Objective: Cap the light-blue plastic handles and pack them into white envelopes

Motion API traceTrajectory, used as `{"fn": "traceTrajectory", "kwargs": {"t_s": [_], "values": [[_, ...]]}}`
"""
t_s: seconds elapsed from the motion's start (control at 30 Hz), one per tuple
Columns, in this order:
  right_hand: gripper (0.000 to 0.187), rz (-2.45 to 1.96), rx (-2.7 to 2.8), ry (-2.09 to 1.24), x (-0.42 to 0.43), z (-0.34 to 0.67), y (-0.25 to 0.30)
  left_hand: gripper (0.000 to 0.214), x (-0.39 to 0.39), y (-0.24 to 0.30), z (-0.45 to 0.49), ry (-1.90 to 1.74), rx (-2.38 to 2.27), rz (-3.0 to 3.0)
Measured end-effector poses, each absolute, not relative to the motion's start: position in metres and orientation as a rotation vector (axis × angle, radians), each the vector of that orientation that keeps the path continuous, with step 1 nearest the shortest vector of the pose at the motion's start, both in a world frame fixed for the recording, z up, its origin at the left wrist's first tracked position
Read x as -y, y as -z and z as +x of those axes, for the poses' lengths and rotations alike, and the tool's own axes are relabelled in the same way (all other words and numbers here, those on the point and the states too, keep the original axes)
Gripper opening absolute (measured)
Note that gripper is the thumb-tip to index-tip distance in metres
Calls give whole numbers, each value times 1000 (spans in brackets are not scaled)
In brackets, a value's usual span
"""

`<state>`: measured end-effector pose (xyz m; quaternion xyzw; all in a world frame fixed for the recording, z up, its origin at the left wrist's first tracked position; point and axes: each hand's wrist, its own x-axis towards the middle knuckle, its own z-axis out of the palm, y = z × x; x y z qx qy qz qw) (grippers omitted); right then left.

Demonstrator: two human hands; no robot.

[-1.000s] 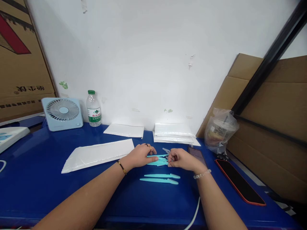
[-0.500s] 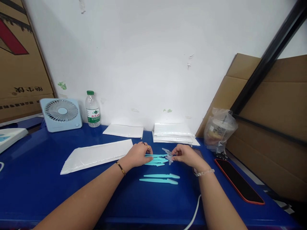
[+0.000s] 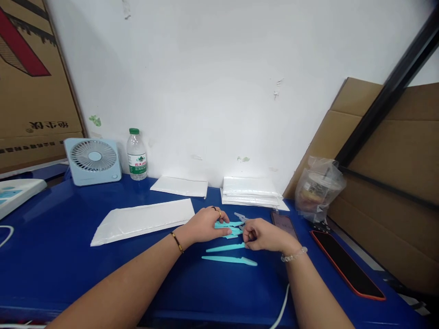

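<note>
A small pile of teal eyebrow razors point(image 3: 233, 231) lies on the blue table, with translucent caps point(image 3: 240, 216) beside their right ends. My left hand point(image 3: 208, 225) curls its thumb and fingers around the left part of this pile. Closed in a pinch, my right hand point(image 3: 263, 235) is at the blade end of a separate eyebrow razor point(image 3: 222, 248); that end is hidden by the fingers. Nearer to me, another eyebrow razor point(image 3: 226, 260) lies flat, blade end to the right, touched by neither hand.
White padded mailers lie left point(image 3: 144, 220), at the back point(image 3: 180, 186) and stacked back right point(image 3: 252, 187). A fan point(image 3: 94, 160) and water bottle point(image 3: 137, 157) stand back left. On the right are two phones point(image 3: 346, 262), a bagged drink cup point(image 3: 317, 189) and a white cable point(image 3: 283, 306).
My right hand has moved from the translucent caps toward me, onto the end of the upper separate razor. My left hand stays at the pile. The view has shifted slightly.
</note>
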<state>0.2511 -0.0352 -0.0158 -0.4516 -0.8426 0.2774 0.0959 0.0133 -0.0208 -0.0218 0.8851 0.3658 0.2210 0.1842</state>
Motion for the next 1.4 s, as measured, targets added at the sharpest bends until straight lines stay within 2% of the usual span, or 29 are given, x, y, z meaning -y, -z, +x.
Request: {"fn": "traceTrajectory", "kwargs": {"t_s": [0.17,0.37,0.53,0.67,0.83,0.97,1.13,1.3,1.4], "values": [[5,-1267,2461,-670,36,248,12,20,19,27,19,-456,-1040,2481],[7,-1418,2340,-532,22,267,21,22,9,25,8,-495,-1172,2471],[14,-1370,2318,-690,31,265,11,21,4,30,7,-429,-1124,2518],[24,-1313,2624,-934,46,254,-2,25,9,27,10,-522,-1162,2547],[13,-1338,2722,-877,49,242,3,31,25,17,17,-416,-952,2539],[6,-1283,2566,-684,46,241,4,29,32,16,21,-282,-885,2577],[16,-1373,2274,-749,38,260,4,32,24,11,11,-373,-1094,2549],[28,-1331,1896,-732,33,262,1,48,18,5,4,-616,-1055,2327],[34,-1269,1742,-692,30,257,2,47,15,8,4,-688,-1078,2325]]}}
